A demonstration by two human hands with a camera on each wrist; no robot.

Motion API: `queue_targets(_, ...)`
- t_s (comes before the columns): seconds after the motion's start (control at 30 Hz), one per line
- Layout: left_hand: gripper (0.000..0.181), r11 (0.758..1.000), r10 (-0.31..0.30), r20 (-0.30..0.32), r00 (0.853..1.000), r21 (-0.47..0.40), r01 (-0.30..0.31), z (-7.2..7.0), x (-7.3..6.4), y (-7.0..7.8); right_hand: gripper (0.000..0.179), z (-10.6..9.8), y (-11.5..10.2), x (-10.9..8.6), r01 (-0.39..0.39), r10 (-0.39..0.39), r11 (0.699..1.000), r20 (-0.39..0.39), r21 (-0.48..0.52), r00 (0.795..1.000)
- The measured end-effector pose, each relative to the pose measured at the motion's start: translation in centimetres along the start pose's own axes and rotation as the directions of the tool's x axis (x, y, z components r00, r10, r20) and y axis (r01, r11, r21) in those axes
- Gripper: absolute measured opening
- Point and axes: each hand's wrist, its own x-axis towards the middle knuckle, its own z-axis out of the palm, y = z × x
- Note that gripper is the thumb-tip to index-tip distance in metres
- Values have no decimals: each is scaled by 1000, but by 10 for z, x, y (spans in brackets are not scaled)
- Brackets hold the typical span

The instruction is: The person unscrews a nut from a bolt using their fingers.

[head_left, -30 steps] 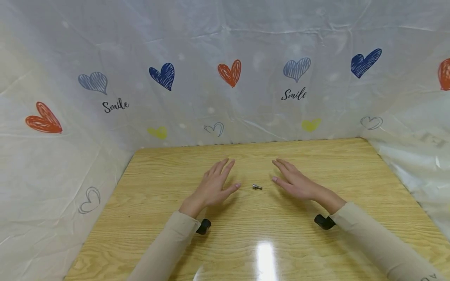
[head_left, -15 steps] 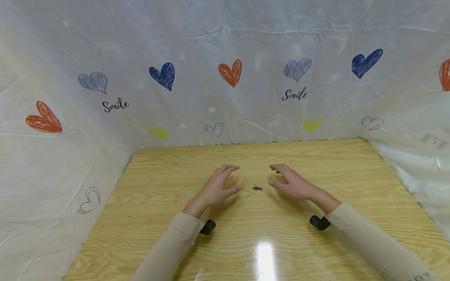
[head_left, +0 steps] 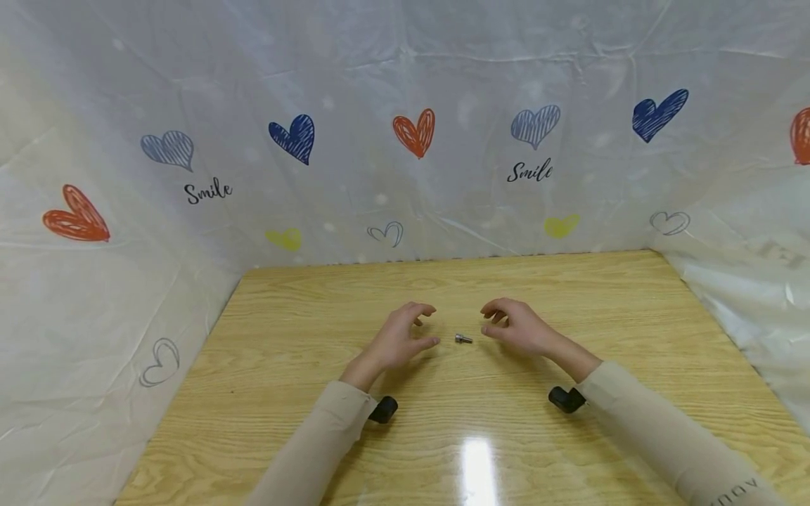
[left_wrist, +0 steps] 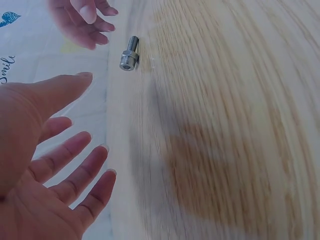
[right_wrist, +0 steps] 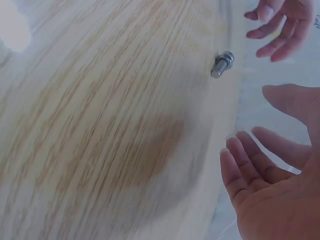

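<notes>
A small metal socket-head bolt [head_left: 464, 339] lies on its side on the wooden table, between the two hands. In the left wrist view, what looks like a nut sits on the bolt [left_wrist: 130, 53] close to its head; the threaded shank points toward the right hand. My left hand [head_left: 397, 340] hovers just left of the bolt, fingers loosely bent and thumb apart, holding nothing. On the other side, my right hand [head_left: 522, 328] is held in a similar loose curve, also holding nothing. Neither hand touches the bolt [right_wrist: 222, 64], as the right wrist view confirms.
The wood-grain table [head_left: 304, 302] spreads around both hands. A pale sheet [head_left: 354, 176] printed with hearts and "Smile" hangs behind and along the sides. Black wrist cameras [head_left: 383, 410] stick out under the sleeves. A bright glare spot [head_left: 478, 471] shows near the front.
Both hands have moved inward toward the bolt and their fingers have bent more, from nearly straight to loosely curved. The bolt stays where it was.
</notes>
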Motion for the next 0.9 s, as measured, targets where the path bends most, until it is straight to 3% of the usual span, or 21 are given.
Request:
queue_targets(0.43,36,1000,-14,50,999,-12,15,8,11,5,24,7,2,13,-16,16,1000,39,-2,999)
queue_targets(0.9,20,999,22,85,996,-43,-19,24,26,6,13,19,-1,23,-11,11,1000,73,-2,997)
